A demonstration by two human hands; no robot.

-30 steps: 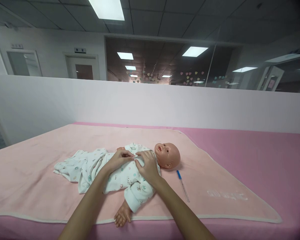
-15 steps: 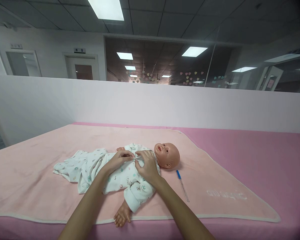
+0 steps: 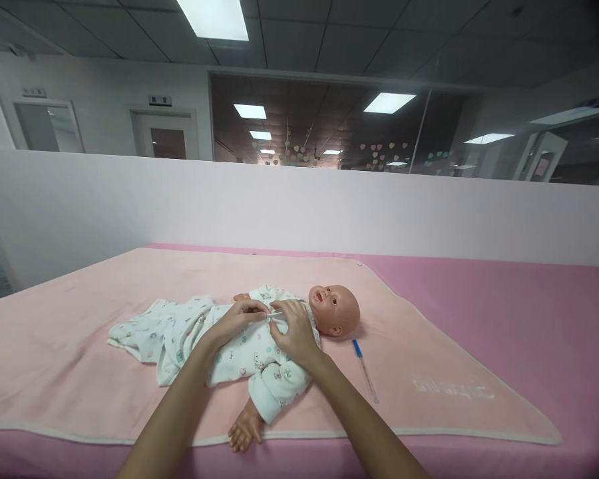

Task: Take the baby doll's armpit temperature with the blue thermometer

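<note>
A baby doll [image 3: 335, 311] lies on its back, head to the right, in a white printed baby outfit [image 3: 239, 359]. Both of my hands are at its chest. A thin white cloth tie [image 3: 274, 314] on the outfit's front runs between my fingertips. My left hand [image 3: 239, 319] pinches the tie's left end between thumb and fingers. From the right, my right hand [image 3: 295, 332] has thumb and fingers bent around the other end, its palm over the doll's upper chest. The exact fingertip contact is partly hidden.
The doll lies on a pale pink blanket [image 3: 429, 352] with a light border, spread over a darker pink surface [image 3: 519, 313]. A blue-capped, clear pen-like stick [image 3: 365, 372] lies right of the doll. Behind stands a low white wall [image 3: 299, 206], with windows above it.
Almost nothing differs. My hands stay at the doll's chest on the tie, and the whole view has shifted very slightly.
</note>
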